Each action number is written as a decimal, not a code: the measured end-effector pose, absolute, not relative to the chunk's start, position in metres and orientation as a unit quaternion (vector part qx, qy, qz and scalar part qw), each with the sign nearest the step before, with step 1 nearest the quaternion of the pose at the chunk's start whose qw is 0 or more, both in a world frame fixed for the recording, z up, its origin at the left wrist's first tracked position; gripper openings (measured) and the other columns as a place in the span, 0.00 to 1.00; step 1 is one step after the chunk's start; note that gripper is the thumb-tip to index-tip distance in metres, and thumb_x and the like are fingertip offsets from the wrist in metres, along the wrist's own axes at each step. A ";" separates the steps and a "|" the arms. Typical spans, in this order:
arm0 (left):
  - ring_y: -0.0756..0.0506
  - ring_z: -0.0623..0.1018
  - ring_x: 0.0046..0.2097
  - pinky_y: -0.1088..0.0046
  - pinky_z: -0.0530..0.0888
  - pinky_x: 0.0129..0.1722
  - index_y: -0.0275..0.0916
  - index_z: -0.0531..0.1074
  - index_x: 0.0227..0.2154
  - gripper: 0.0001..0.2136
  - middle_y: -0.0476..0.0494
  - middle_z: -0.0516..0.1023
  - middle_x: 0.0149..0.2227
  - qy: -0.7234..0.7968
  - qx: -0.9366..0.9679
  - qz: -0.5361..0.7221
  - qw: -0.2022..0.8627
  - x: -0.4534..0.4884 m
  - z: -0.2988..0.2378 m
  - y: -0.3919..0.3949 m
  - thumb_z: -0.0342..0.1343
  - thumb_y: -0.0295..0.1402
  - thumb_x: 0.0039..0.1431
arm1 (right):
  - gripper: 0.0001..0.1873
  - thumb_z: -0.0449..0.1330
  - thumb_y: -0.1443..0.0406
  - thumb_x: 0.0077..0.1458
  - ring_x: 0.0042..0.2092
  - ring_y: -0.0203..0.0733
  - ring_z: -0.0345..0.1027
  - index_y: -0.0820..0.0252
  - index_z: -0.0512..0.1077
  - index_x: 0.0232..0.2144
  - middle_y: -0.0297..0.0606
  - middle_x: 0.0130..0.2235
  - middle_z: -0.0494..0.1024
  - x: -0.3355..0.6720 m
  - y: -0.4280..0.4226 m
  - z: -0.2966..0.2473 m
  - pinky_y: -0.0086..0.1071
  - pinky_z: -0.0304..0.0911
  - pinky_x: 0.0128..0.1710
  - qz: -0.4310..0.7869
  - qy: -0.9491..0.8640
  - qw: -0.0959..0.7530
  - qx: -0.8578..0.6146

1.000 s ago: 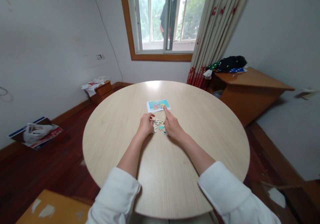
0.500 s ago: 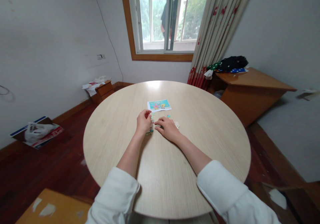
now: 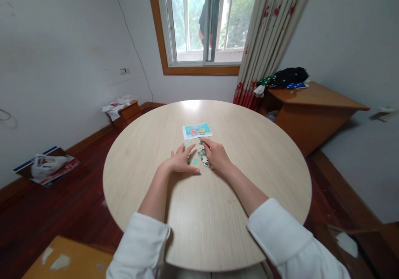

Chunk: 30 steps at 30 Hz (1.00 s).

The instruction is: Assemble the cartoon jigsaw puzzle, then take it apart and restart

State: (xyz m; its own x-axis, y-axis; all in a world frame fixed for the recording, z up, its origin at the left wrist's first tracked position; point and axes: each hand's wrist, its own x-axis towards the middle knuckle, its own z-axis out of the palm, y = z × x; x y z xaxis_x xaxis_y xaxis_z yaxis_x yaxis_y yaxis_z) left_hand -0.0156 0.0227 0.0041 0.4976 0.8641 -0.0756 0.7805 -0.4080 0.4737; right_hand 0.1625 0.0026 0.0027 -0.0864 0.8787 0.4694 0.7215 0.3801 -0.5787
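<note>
Several small jigsaw puzzle pieces point(image 3: 205, 160), some turquoise and some pale, lie loosely on the round table point(image 3: 199, 212) between my hands. My left hand point(image 3: 180, 161) rests on the tabletop with thumb and fingers spread, curving around the left side of the pieces; it partly hides a few of them. My right hand point(image 3: 217, 156) is on the other side, fingertips pinched together over the heap's far edge, with a small puzzle piece point(image 3: 201, 143) at the tips. Just beyond the hands lies a printed picture card point(image 3: 197, 130) with a pink and a yellow cartoon figure on turquoise.
Behind the table are a window point(image 3: 205, 25) and a long curtain point(image 3: 262, 34). A wooden desk point(image 3: 321, 100) with dark clothing point(image 3: 288, 78) stands at right. On the left floor a plastic bag point(image 3: 46, 165) lies on a flat box. A wooden stool point(image 3: 71, 258) is at lower left.
My left hand has opened and spread toward the pieces. My right hand has shifted slightly right and closed into a pinch, uncovering more pieces between the hands. The view has moved slightly.
</note>
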 end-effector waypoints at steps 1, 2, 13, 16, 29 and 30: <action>0.30 0.43 0.67 0.41 0.44 0.60 0.44 0.52 0.62 0.48 0.25 0.47 0.66 0.500 0.834 0.087 0.214 -0.013 0.002 0.022 0.66 0.49 0.37 | 0.20 0.46 0.68 0.61 0.50 0.43 0.70 0.62 0.68 0.52 0.45 0.51 0.75 0.162 0.002 0.004 0.36 0.62 0.50 0.098 -0.734 0.380 -0.555; 0.31 0.45 0.67 0.42 0.44 0.60 0.43 0.55 0.61 0.45 0.26 0.49 0.65 0.506 0.835 0.092 0.195 -0.010 -0.001 0.022 0.65 0.49 0.39 | 0.21 0.46 0.68 0.61 0.53 0.44 0.67 0.62 0.66 0.54 0.47 0.53 0.73 0.162 0.001 0.004 0.38 0.60 0.53 0.093 -0.739 0.359 -0.563; 0.39 0.71 0.47 0.62 0.67 0.47 0.39 0.74 0.37 0.08 0.37 0.74 0.41 0.528 0.810 0.249 0.050 0.007 -0.022 0.036 0.53 0.34 0.57 | 0.23 0.47 0.55 0.61 0.59 0.54 0.54 0.57 0.63 0.55 0.50 0.59 0.63 0.159 -0.001 -0.019 0.54 0.47 0.56 0.032 -0.716 0.192 -0.671; 0.39 0.72 0.45 0.63 0.67 0.45 0.37 0.72 0.38 0.09 0.36 0.74 0.39 0.541 0.812 0.217 0.030 0.015 -0.019 0.033 0.49 0.33 0.59 | 0.18 0.49 0.58 0.61 0.53 0.53 0.59 0.59 0.68 0.49 0.50 0.53 0.68 0.151 0.000 -0.014 0.47 0.55 0.50 0.002 -0.713 0.194 -0.674; 0.41 0.76 0.34 0.70 0.64 0.33 0.39 0.69 0.36 0.11 0.37 0.77 0.33 0.577 0.758 0.281 0.119 0.030 -0.013 0.039 0.41 0.32 0.64 | 0.12 0.47 0.71 0.57 0.42 0.46 0.69 0.63 0.67 0.41 0.47 0.41 0.74 0.144 0.026 -0.010 0.35 0.61 0.39 0.035 -0.725 0.246 -0.642; 0.42 0.75 0.34 0.71 0.64 0.32 0.39 0.68 0.36 0.10 0.38 0.77 0.32 0.574 0.745 0.314 0.129 0.029 -0.012 0.040 0.41 0.32 0.64 | 0.13 0.48 0.73 0.55 0.42 0.46 0.68 0.62 0.67 0.41 0.47 0.41 0.75 0.146 0.029 -0.011 0.35 0.61 0.41 0.034 -0.729 0.276 -0.625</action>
